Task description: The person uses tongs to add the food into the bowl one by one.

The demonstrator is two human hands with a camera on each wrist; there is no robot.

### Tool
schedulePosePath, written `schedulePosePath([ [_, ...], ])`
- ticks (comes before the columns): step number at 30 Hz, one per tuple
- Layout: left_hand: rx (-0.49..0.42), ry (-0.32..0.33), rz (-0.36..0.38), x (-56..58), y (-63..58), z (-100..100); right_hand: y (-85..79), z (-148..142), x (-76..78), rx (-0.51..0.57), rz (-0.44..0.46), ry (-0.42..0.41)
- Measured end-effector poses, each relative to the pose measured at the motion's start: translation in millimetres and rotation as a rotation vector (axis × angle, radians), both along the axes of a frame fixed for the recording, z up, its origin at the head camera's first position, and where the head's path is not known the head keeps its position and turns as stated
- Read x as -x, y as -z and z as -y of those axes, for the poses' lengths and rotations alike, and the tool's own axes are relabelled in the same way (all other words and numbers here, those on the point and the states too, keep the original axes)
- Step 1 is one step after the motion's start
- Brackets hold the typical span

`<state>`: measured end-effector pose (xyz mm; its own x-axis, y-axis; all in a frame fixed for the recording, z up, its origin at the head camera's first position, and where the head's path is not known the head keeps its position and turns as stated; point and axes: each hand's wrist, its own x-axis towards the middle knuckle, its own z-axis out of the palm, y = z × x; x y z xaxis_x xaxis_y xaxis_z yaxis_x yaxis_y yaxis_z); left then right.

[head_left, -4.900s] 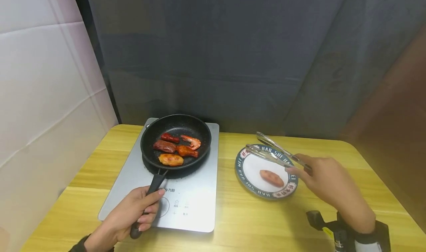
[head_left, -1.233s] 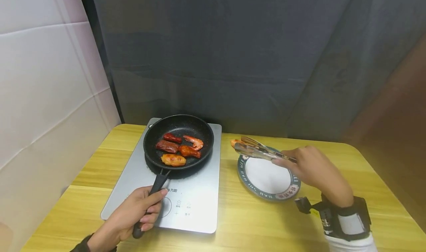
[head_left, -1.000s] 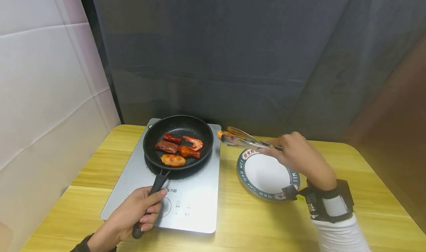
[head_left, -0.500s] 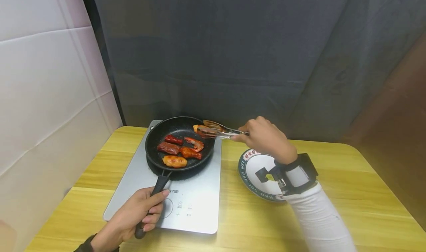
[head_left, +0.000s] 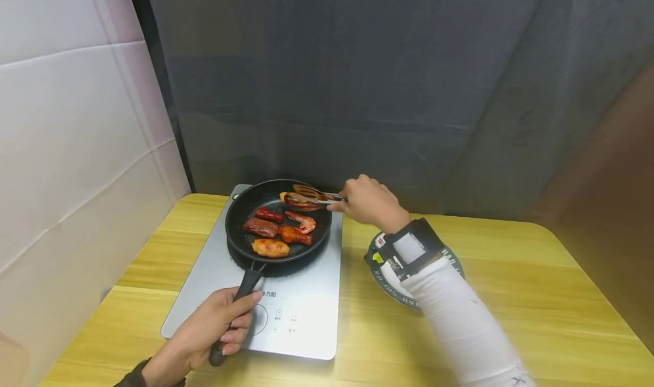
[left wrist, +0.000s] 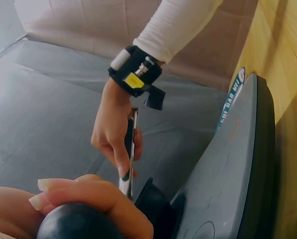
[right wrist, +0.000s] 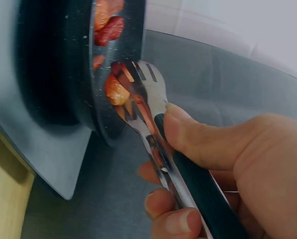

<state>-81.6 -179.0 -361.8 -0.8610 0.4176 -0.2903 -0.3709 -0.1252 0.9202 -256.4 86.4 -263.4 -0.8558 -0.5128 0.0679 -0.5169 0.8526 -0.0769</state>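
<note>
My left hand (head_left: pixel 212 322) grips the black handle (head_left: pixel 248 283) of a frying pan (head_left: pixel 247 201). My right hand (head_left: pixel 369 202) holds metal tongs (head_left: pixel 331 200), their tips over the pan's far right side. Between the tips is an orange-brown piece of food (right wrist: pixel 116 90), partly hidden by the prongs, close over the pan's inside. In the pan lie a shrimp (head_left: pixel 303 222), a drumstick (head_left: pixel 295 235), a brown slab of meat (head_left: pixel 260 227), a small dark red piece (head_left: pixel 268 214) and an orange wing-like piece (head_left: pixel 271 248).
The pan stands on a silver induction cooker (head_left: pixel 301 333) on a wood-grain table (head_left: pixel 511 285). A white plate with a green lettered rim (head_left: pixel 452 259) lies to the right, partly under the right forearm. A dark curtain (head_left: pixel 357 92) hangs behind the table.
The pinkish piece that lay on the plate is gone from there. My right hand has carried a piece in the tongs leftward from the plate to the pan. The left hand keeps its grip.
</note>
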Motion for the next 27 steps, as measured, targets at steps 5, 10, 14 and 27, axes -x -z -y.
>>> schedulePosePath([
  [5, -0.002, 0.005, 0.002, 0.8, 0.2, 0, 7.8, 10, 4.4, 0.001, 0.006, 0.043],
  [10, 0.001, 0.005, 0.008, 0.8, 0.4, 0, 14.5, 16, 5.8, 0.008, 0.000, 0.059],
  [14, -0.005, 0.007, 0.013, 0.1, 1.0, 0, 17.9, 20, 6.8, 0.006, -0.002, 0.071],
  [27, -0.007, 0.013, 0.013, -2.0, 0.0, 0, 20.3, 23, 7.6, -0.025, 0.001, 0.088],
])
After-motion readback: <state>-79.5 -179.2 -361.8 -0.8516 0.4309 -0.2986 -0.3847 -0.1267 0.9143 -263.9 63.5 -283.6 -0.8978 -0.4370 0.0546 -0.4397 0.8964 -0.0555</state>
